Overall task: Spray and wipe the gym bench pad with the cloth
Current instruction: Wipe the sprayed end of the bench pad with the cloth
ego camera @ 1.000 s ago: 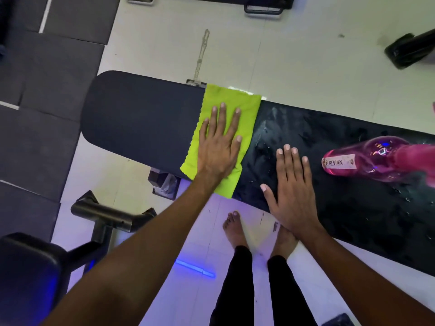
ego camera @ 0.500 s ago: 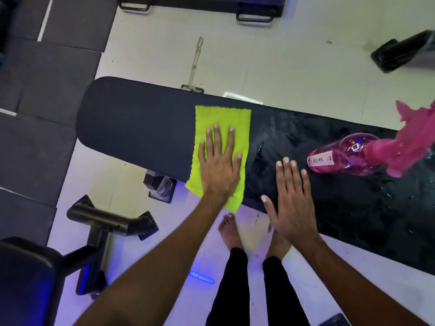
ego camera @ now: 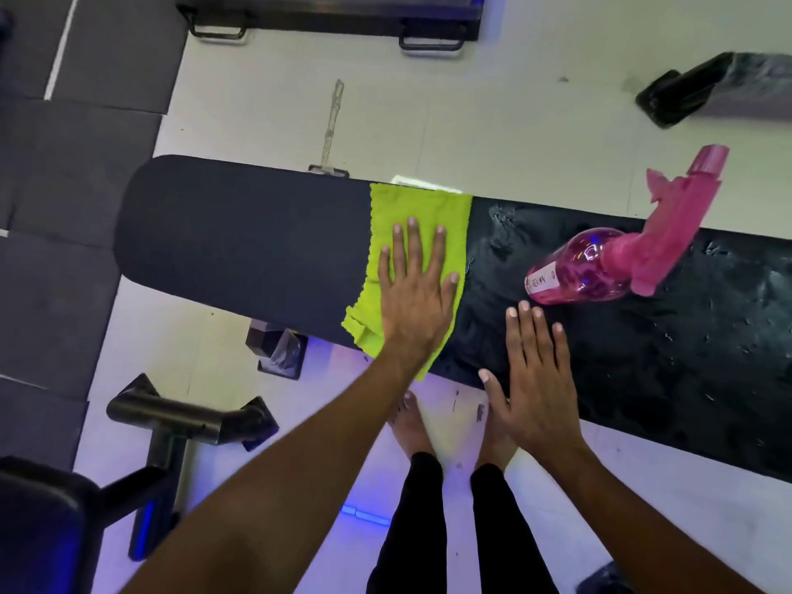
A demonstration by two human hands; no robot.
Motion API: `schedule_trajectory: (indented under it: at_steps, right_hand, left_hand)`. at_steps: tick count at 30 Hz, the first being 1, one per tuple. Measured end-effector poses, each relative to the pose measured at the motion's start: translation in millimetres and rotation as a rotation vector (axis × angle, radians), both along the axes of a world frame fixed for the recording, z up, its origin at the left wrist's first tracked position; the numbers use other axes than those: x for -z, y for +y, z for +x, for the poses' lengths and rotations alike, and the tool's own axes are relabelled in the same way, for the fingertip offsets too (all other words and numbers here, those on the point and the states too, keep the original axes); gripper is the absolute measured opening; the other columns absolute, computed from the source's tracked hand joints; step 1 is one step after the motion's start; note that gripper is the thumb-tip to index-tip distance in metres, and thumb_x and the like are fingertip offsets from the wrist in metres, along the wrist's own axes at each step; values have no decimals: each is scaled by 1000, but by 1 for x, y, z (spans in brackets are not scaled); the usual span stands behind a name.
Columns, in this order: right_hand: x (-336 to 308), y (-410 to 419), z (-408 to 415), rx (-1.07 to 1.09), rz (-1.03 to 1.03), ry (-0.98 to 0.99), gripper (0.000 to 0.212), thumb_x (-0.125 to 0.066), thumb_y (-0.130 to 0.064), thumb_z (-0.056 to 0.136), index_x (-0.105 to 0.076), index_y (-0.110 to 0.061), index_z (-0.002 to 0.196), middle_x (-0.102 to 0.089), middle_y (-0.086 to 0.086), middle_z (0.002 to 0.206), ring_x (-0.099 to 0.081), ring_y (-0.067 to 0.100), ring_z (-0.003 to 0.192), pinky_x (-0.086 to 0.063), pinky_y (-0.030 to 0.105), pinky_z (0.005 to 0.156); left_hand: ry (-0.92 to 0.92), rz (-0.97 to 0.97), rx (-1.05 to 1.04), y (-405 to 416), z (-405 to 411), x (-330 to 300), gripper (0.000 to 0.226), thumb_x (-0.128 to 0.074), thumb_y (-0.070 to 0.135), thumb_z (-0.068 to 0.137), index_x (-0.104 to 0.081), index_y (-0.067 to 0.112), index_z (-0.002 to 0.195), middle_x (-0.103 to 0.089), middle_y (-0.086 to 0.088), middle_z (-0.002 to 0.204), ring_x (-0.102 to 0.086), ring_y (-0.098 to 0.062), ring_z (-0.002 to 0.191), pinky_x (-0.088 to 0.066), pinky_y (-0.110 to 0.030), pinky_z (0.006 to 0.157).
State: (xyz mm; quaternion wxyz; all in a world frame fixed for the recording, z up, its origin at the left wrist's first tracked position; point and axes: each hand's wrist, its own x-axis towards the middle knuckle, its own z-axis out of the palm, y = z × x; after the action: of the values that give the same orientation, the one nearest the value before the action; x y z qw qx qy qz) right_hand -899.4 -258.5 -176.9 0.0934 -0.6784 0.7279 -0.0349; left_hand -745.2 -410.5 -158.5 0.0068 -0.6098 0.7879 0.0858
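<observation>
A: Cloth (ego camera: 418,216)?
B: Mid-pad (ego camera: 240,242), under flat left hand (ego camera: 415,302), fingers straight. Wet stretch lies to its right, along the pad's length.
A: Right hand (ego camera: 535,379)?
B: Flat, holding nothing, beside bottle (ego camera: 600,267).

This was a gym or workout room. A long, black padded bench pad (ego camera: 240,237) stood on a pale tiled floor (ego camera: 493,122), with dark rubber floor mats (ego camera: 64,173) laid along one side. A second padded piece of equipment on a black steel frame (ego camera: 180,422) stood nearby, and more low black frames (ego camera: 334,19) lay at the far edge.
</observation>
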Motion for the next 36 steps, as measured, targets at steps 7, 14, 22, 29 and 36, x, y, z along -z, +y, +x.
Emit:
schedule_trajectory:
  at_steps: [7,14,22,29,36]
  right_hand:
    - [5,8,0,37,-29,-7,85,-35,-52,104,-9,-4,168,-4,15,178,-4,31,166,-6,52,135]
    - [-9,19,0,133,41,-4,81,-32,-48,104,-14,0,167,-10,19,177,-12,36,165,-20,58,131]
    - [-9,14,-12,163,45,14,84,-31,-52,104,-12,0,167,-10,21,176,-12,37,165,-15,56,133]
    - [-18,15,-23,159,78,23,82,-27,-52,105,-16,3,166,-13,24,175,-16,40,163,-20,60,131]
    - [-20,14,-23,164,103,30,84,-27,-53,104,-14,2,166,-13,23,175,-14,39,164,-18,58,132]
  left_hand:
    - [8,24,417,-34,-30,1,63,-14,53,110,-11,29,168,-4,-9,177,-2,-30,164,-13,-52,131]
    - [1,1,2,47,1,5,66,-27,50,110,-7,26,169,1,-13,177,2,-34,164,-10,-53,132]
    - [-7,10,396,-54,-24,2,62,-16,50,110,-4,32,168,1,-6,177,1,-27,165,-11,-49,132]
    - [23,22,82,12,-52,2,65,-19,48,110,-1,26,169,5,-14,176,5,-36,163,-6,-55,132]
    - [25,-34,210,-22,-5,9,64,-20,53,110,-7,31,168,1,-6,178,1,-27,165,-12,-48,132]
